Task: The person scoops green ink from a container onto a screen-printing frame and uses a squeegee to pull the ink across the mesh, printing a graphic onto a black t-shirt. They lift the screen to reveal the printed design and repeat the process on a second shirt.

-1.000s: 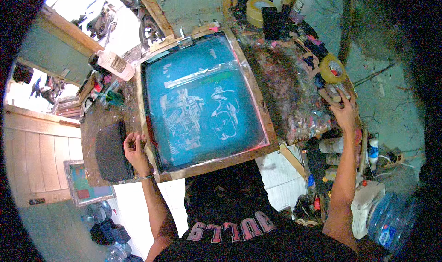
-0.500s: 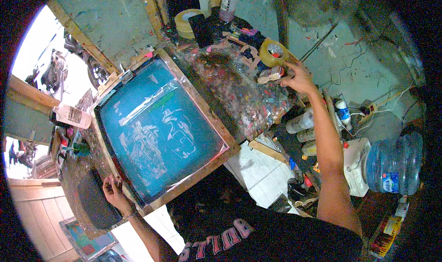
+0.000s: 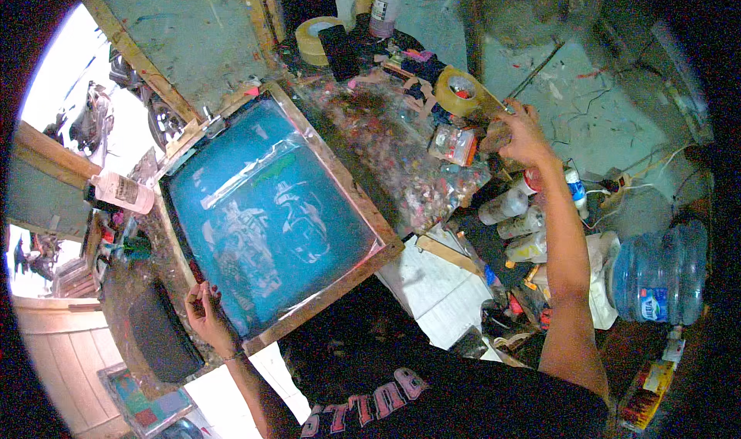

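A: Paint-stained workbench [image 3: 370,142], green wall [image 3: 181,38] behind; what lies at left?
B: I see the left hand [image 3: 207,315] by the near-left edge of the wood-framed blue screen [image 3: 270,215], fingers half curled; I cannot tell whether they hold anything.
A: Rightward?
B: A yellow tape roll [image 3: 480,99], then the right hand [image 3: 523,138], closed around a brown piece [image 3: 494,136], at the workbench's right edge.

Rough wooden frame [image 3: 334,163], glossy tape roll [image 3: 454,106], plastic jug [image 3: 665,265]
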{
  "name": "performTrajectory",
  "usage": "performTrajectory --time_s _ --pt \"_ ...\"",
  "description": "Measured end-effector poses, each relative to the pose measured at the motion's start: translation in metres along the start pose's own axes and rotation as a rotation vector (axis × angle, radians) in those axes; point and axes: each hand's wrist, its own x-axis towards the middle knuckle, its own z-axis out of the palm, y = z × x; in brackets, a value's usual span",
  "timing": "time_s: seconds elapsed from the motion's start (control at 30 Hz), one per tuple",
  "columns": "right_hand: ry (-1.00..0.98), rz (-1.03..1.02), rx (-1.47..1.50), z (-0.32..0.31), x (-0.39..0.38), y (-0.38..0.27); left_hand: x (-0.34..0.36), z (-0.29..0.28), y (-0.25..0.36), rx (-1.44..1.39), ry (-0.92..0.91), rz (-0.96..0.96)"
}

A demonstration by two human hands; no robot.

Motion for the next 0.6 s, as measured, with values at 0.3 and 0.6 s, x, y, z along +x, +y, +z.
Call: performTrajectory --time_s 0.3,0.6 --pt "-0.114 0.511 1.867 -0.016 -0.037 -0.034 -0.027 0.117 0.055 -0.009 -0.433 0.033" --pt "-0.455 -0.468 1.788 0.018 0.024 -0.246 0.058 0.196 0.083 0.131 -0.768 0.265"
